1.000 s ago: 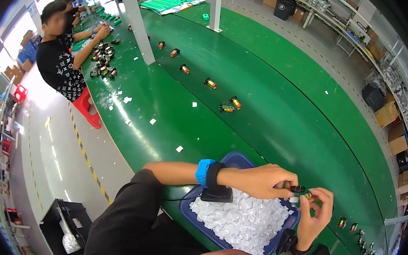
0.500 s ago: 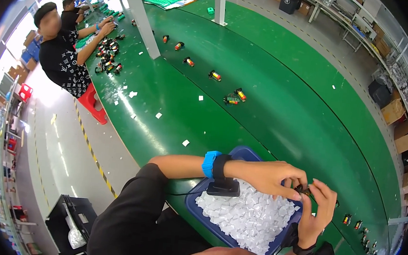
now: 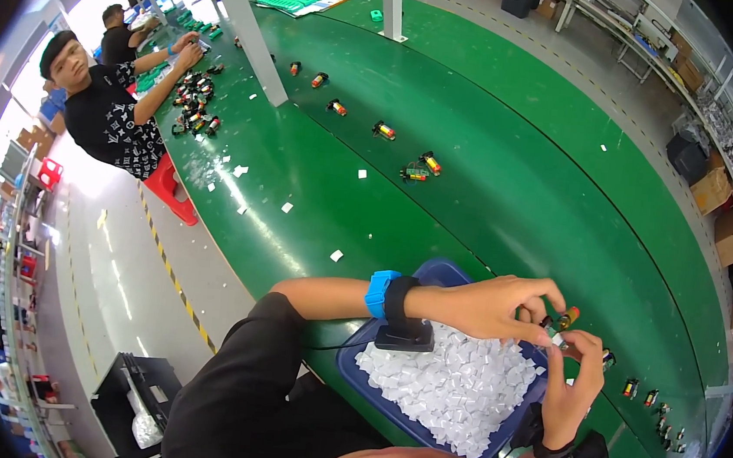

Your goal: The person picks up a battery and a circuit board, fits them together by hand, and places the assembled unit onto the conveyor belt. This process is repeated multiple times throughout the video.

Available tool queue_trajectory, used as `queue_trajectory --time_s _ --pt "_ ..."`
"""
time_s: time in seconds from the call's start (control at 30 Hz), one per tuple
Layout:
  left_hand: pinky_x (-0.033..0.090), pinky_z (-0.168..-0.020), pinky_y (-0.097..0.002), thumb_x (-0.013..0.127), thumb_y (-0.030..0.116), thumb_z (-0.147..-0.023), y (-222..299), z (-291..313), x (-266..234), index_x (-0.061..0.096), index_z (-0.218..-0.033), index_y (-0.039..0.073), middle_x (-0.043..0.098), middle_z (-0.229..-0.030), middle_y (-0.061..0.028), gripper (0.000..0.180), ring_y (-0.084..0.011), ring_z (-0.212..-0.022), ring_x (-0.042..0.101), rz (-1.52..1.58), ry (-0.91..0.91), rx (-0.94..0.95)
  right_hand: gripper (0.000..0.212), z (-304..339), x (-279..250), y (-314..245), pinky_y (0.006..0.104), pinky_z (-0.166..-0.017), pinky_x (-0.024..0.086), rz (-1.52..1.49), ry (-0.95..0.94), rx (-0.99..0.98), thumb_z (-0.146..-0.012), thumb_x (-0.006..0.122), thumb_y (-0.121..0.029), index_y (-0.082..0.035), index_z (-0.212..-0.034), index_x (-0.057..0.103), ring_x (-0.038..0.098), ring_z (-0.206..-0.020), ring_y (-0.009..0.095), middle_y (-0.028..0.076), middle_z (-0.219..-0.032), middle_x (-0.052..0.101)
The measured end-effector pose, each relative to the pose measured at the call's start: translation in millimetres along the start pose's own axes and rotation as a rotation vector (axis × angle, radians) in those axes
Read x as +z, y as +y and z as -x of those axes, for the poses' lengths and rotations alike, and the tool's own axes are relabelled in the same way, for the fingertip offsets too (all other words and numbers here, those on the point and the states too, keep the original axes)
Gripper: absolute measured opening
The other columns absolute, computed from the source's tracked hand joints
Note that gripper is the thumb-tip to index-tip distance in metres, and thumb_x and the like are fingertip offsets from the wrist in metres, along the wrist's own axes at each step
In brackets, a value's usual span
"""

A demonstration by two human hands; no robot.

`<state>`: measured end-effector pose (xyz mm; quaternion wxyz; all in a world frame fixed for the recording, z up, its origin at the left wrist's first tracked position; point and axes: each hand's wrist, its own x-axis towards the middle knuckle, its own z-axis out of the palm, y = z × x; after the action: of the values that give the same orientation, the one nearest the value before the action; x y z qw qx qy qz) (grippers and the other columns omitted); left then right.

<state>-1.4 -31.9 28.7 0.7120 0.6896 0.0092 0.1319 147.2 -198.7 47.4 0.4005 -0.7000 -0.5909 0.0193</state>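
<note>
Head view: we hold a small red-and-yellow component (image 3: pixel 570 317) between both hands, just beyond the right corner of a blue tub (image 3: pixel 443 271). Our left hand (image 3: pixel 499 308) pinches its dark end; our right hand (image 3: pixel 575 391) pinches its near side. The tub, filled with white pieces (image 3: pixel 448 389), sits at the near edge of the green table (image 3: pixel 509 198).

the left upper arm (image 3: pixel 231 379) angles toward one o'clock; from the bent elbow, the left forearm (image 3: pixel 325 299) runs to three. the left hand (image 3: pixel 542 312), back upward, curls its fingers in a pinch. at its four o'clock, the right hand (image 3: pixel 561 346) pinches too, fingertips toward eleven, close to the left's.
</note>
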Motion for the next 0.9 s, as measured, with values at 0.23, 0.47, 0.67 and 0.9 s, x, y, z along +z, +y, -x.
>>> queue_trajectory --time_s 0.23,0.47,0.67,0.9 --pt "0.051 -0.053 -0.0258 0.066 0.025 -0.097 -1.8 -3.6 3.4 0.048 -0.125 -0.002 0.065 -0.087 -0.0097 0.042 -0.0121 -0.063 0.062 0.079 0.081 -0.047 0.032 -0.5 -3.2 -1.3 0.0338 -0.070 0.051 0.081 -0.007 -0.109 -0.077 0.076 0.004 -0.001 -0.106 0.063 0.063 -0.081 0.029 0.014 -0.101 0.067" --pt "0.051 -0.053 -0.0257 0.064 0.026 -0.098 -6.4 -7.5 7.3 0.052 -0.123 -0.001 0.066 -0.087 -0.0094 0.039 -0.0123 -0.066 0.063 0.020 0.035 -0.031 0.032 2.4 -7.9 8.9 0.0346 -0.068 0.052 0.188 0.053 -0.271 -0.075 0.078 0.004 -0.001 -0.103 0.063 0.066 -0.082 0.029 0.013 -0.098 0.070" --pt "0.050 -0.054 -0.0283 0.065 0.025 -0.098 -11.1 -6.4 11.1 0.052 -0.122 -0.001 0.068 -0.090 -0.0115 0.038 -0.0145 -0.066 0.066 -0.096 0.033 0.009 0.021 4.6 -9.4 9.4 0.0338 -0.068 0.053 0.181 0.044 -0.228 -0.079 0.073 0.005 0.000 -0.094 0.060 0.065 -0.078 0.029 0.014 -0.097 0.070" --pt "0.048 -0.057 -0.0350 0.064 0.024 -0.096 -13.3 -6.9 18.5 0.052 -0.119 0.000 0.068 -0.088 -0.0141 0.035 -0.0209 -0.063 0.066 -0.423 0.101 0.084 0.010 12.3 -10.4 11.3 0.0318 -0.070 0.052 0.007 0.065 0.036 -0.087 0.064 0.005 0.002 -0.094 0.057 0.064 -0.082 0.026 0.015 -0.099 0.066"
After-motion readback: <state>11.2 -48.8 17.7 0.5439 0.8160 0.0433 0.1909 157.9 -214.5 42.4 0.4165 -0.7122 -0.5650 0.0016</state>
